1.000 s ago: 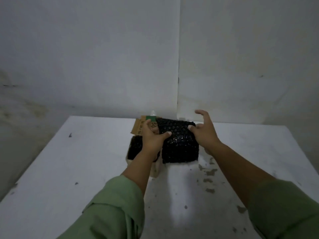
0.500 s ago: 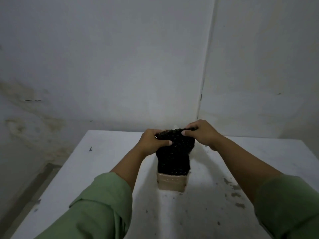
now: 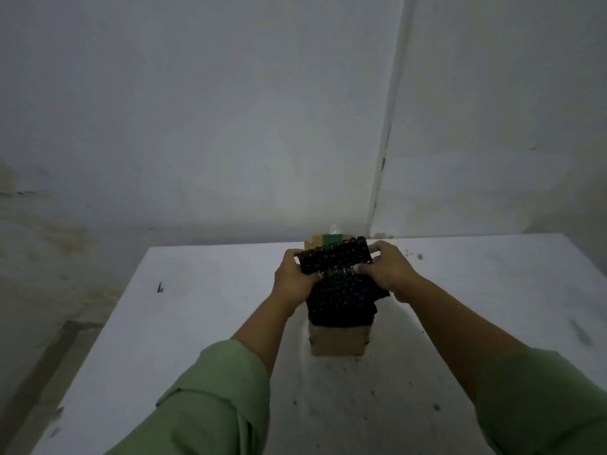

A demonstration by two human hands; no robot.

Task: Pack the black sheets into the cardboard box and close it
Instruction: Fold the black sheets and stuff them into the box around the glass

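A small brown cardboard box (image 3: pixel 338 343) stands on the white table (image 3: pixel 203 323), its near wall facing me. Black bubble sheets (image 3: pixel 341 290) are bundled over its opening and hang down toward the near wall. My left hand (image 3: pixel 293 280) grips the bundle's left edge, thumb on top. My right hand (image 3: pixel 387 270) holds the right side, fingers curled over the far edge and thumb pressing the top. A far box flap (image 3: pixel 317 240) with a green label (image 3: pixel 332 238) sticks up behind the sheets. The box's inside is hidden.
The table stands in a corner of bare pale walls. Dark specks and scuffs (image 3: pixel 361 399) mark the tabletop near me, and a small dark mark (image 3: pixel 160 287) lies at the left. The floor (image 3: pixel 49 349) shows past the table's left edge.
Both hands have shifted their hold on the black sheets, and the bundle now lies folded lower over the box. The far flap with the green label shows again behind it.
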